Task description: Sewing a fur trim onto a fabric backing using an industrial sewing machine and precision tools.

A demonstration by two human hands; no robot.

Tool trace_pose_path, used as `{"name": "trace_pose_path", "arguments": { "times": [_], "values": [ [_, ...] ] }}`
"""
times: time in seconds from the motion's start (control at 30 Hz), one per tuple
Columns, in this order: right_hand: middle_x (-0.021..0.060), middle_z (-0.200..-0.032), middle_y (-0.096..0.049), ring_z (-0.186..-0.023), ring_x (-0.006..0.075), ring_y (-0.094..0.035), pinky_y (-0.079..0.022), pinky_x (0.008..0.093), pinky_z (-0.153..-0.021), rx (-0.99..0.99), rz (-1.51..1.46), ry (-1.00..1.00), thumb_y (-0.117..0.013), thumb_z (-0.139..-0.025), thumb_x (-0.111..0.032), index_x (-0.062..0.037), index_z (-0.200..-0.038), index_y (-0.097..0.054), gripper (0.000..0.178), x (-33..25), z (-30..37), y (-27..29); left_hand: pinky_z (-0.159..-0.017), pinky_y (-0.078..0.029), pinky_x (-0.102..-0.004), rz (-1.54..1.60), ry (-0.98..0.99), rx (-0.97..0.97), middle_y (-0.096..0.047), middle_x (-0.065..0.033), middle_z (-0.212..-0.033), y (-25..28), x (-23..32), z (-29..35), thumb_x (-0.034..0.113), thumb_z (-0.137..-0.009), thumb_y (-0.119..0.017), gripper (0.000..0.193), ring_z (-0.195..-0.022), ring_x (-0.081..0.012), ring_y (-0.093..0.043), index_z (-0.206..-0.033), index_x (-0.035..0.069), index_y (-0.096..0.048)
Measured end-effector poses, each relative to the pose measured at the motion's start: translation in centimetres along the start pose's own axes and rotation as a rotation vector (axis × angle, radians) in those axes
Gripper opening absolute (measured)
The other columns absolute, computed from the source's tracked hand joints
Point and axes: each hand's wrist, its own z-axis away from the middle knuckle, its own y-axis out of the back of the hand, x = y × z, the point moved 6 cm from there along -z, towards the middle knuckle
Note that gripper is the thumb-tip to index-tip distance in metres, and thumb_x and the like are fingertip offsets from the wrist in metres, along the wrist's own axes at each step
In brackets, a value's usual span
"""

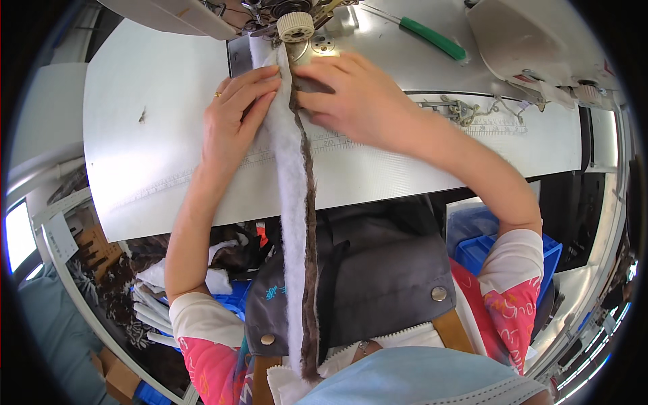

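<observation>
A long strip of white fleece with a brown fur edge (291,175) runs from the sewing machine (295,25) down over the table's front edge to my lap. My left hand (236,111), with a ring on one finger, grips the strip's white side just in front of the machine, its fingers close together. On the brown edge, opposite, the curled fingertips of my right hand (358,98) take hold of the strip; that hand is slightly blurred. The machine's head hides the strip's far end.
A green-handled tool (432,38) lies on the metal bed behind my right hand. Scissors with a cord tied to them (459,108) rest right of it. Printed rulers cross the white table (155,148). Blue bins (547,253) and fur scraps (128,304) are below.
</observation>
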Motion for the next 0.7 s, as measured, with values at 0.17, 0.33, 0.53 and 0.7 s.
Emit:
{"name": "trace_pose_path", "arguments": {
  "times": [0.17, 0.33, 0.53, 0.7],
  "values": [
    [0.0134, -0.105, -0.057, -0.101, 0.0287, -0.055, -0.046, 0.0367, -0.088, 0.215, 0.181, 0.152, -0.060, -0.073, -0.013, 0.0016, -0.093, -0.058, 0.025, -5.1, 1.8, 1.6, -0.082, -0.043, -0.0310, -0.085, -0.062, 0.001, -0.064, -0.0065, -0.107, 0.3, 0.4, -0.1, 0.003, -0.081, -0.062, 0.016, -0.084, -0.0226, -0.058, -0.097, 0.005, -0.066],
    [0.0120, -0.093, -0.057, -0.086, 0.0241, -0.059, -0.050, 0.0328, -0.073, 0.133, 0.142, 0.150, -0.058, -0.068, -0.011, -0.0025, -0.085, -0.054, 0.019, -6.2, 1.1, -0.3, -0.090, -0.040, -0.0366, 0.030, 0.046, -0.024, -0.063, -0.0049, -0.111, 0.5, 0.6, -0.6, 0.007, -0.083, -0.061, 0.016, -0.078, -0.0209, -0.056, -0.099, 0.006, -0.064],
    [0.0071, -0.075, -0.055, -0.072, 0.0208, -0.060, -0.049, 0.0302, -0.060, 0.211, 0.032, 0.176, -0.058, -0.066, -0.010, -0.0057, -0.073, -0.052, 0.010, -5.6, 1.0, 1.8, -0.103, -0.029, -0.0432, -0.516, -0.305, -0.220, -0.059, -0.0052, -0.120, -0.3, 5.1, -2.8, 0.019, -0.087, -0.058, 0.028, -0.112, -0.0222, -0.053, -0.112, 0.007, -0.060],
    [0.0086, -0.077, -0.056, -0.071, 0.0221, -0.060, -0.049, 0.0309, -0.060, 0.145, -0.034, 0.175, -0.058, -0.065, -0.010, -0.0046, -0.072, -0.051, 0.011, -5.5, 1.3, 1.2, -0.105, -0.024, -0.0515, -0.761, -0.227, -0.478, -0.051, -0.0019, -0.131, -1.8, 3.7, -1.9, 0.024, -0.088, -0.056, 0.038, -0.121, -0.0167, -0.048, -0.124, 0.011, -0.054]
  ]
}}
